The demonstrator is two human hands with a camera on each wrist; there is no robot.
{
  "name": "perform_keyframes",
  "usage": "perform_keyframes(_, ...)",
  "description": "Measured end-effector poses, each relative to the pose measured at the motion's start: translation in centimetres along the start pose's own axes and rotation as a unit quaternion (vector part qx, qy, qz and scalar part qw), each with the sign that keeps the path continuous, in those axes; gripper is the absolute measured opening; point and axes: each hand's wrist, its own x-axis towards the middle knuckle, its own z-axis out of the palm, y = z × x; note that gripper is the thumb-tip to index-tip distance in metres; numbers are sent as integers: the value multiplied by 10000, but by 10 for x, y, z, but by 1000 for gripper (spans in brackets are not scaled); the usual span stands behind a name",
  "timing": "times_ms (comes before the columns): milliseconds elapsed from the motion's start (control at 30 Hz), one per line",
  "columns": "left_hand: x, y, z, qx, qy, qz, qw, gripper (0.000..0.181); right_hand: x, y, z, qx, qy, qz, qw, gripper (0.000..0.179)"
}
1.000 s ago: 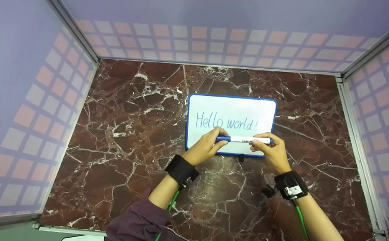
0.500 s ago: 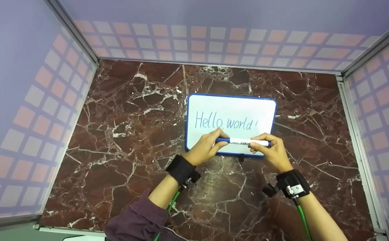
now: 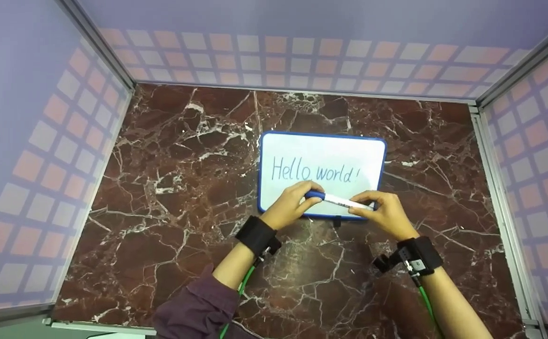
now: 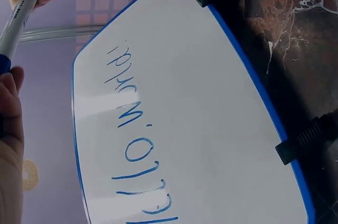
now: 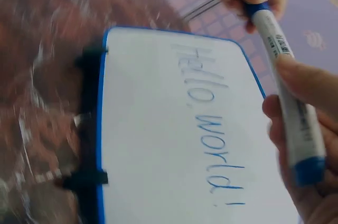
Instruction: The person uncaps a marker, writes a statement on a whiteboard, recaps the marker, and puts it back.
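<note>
Between the two hands is a white marker (image 3: 337, 201) with a blue cap (image 3: 315, 194) on its left end and a blue tip at its right end. My left hand (image 3: 290, 202) pinches the capped end with thumb and fingers. The white barrel near the other end is gripped by my right hand (image 3: 384, 212); the right wrist view shows the marker (image 5: 282, 71) and its blue end close up. Under the hands a whiteboard (image 3: 302, 148) with a blue frame bears the blue handwriting "Hello, world!" (image 5: 211, 129).
Dark clips (image 4: 298, 142) sit on the board's near edge. The board is on a red-brown marbled table (image 3: 184, 226). Purple walls (image 3: 302, 19) with pink and white squares stand at the back and sides. Green cables (image 3: 427, 299) run from both wrist straps.
The marker was nearly level and now slopes down to the right. My right hand has dropped slightly and turned with it, while my left hand has stayed almost in place.
</note>
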Motion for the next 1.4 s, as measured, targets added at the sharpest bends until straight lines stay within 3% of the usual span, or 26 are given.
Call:
perform_keyframes(100, 2, -1, -1, 191, 387, -115, 9990, 33, 0, 1, -3, -553, 369, -314, 9973, 17)
perform_keyframes(167, 1, -2, -5, 411, 709, -274, 9963, 39, -1, 4, -8, -565, 799, -397, 9944, 17)
perform_keyframes(233, -1, -6, -11, 715, 1082, -426, 9906, 44, -4, 10, -15, -359, 1288, -196, 9908, 19)
perform_keyframes(333, -6, -17, -24, 1284, 1678, -503, 9761, 47, -8, 26, -28, -10, 2088, 258, 9776, 22)
perform_keyframes(400, -12, -28, -33, 1733, 2037, -540, 9621, 50, -11, 40, -36, 79, 2562, 608, 9647, 23)
perform_keyframes(467, -20, -40, -42, 2098, 2345, -581, 9474, 52, -16, 54, -40, -74, 2999, 863, 9500, 24)
perform_keyframes(567, -35, -59, -49, 2516, 2557, -794, 9301, 54, -22, 77, -39, -374, 3417, 1279, 9303, 26)
perform_keyframes(700, -53, -83, -51, 2872, 2616, -1063, 9153, 55, -29, 102, -31, -677, 3565, 1709, 9160, 29)
perform_keyframes(933, -78, -114, -48, 3304, 2461, -1554, 8978, 56, -39, 134, -9, -806, 3432, 1940, 9155, 29)
perform_keyframes(1133, -93, -129, -45, 3359, 2242, -1980, 8931, 57, -49, 147, 10, -949, 3343, 2132, 9131, 28)
perform_keyframes(1400, -100, -141, -39, 3386, 2245, -2079, 8898, 59, -52, 155, 28, -1156, 3201, 2321, 9112, 28)
